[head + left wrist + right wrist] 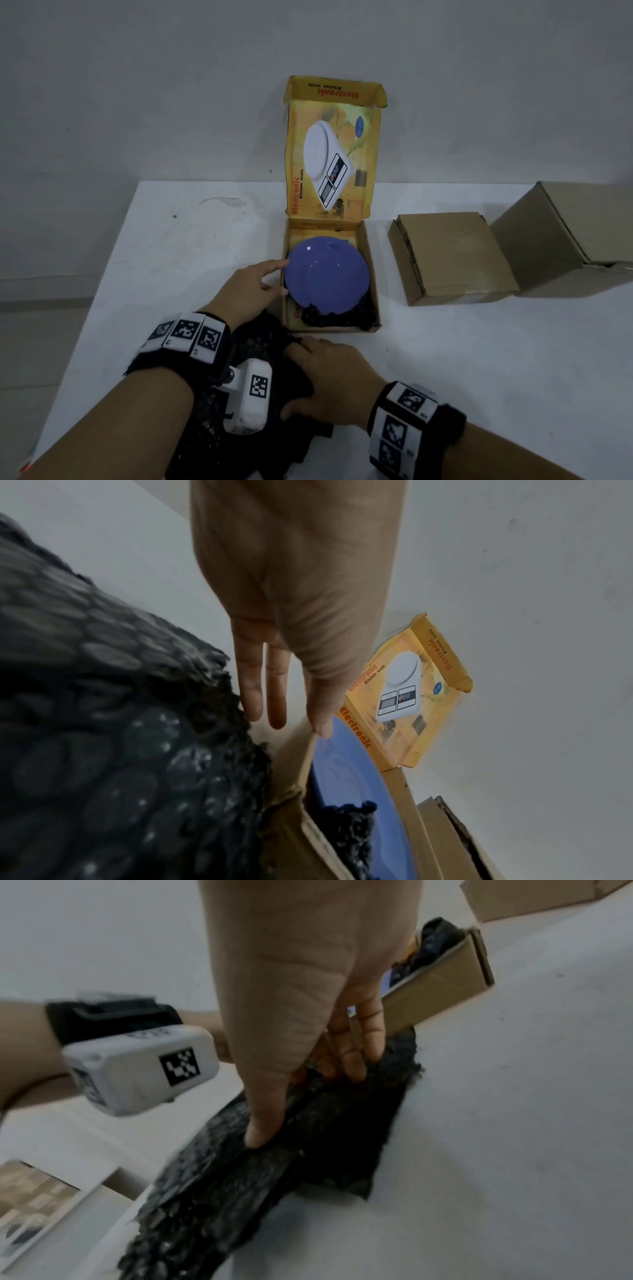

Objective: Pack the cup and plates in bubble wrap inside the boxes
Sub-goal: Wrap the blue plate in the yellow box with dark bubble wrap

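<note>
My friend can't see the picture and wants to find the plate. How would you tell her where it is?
Look at the white table and find the yellow box in the middle, its lid standing up with a kitchen scale pictured on it. The plate lies inside that box, on black bubble wrap. It is the only round, shiny blue thing; the two boxes beside it are plain brown and shut.

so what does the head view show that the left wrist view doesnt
Only the head view: the right hand gripping the bubble wrap, and a closed brown box beside a bigger one. Only the left wrist view: the wrap's bubbles close up. Both: the left hand at the plate in the yellow box.
</note>
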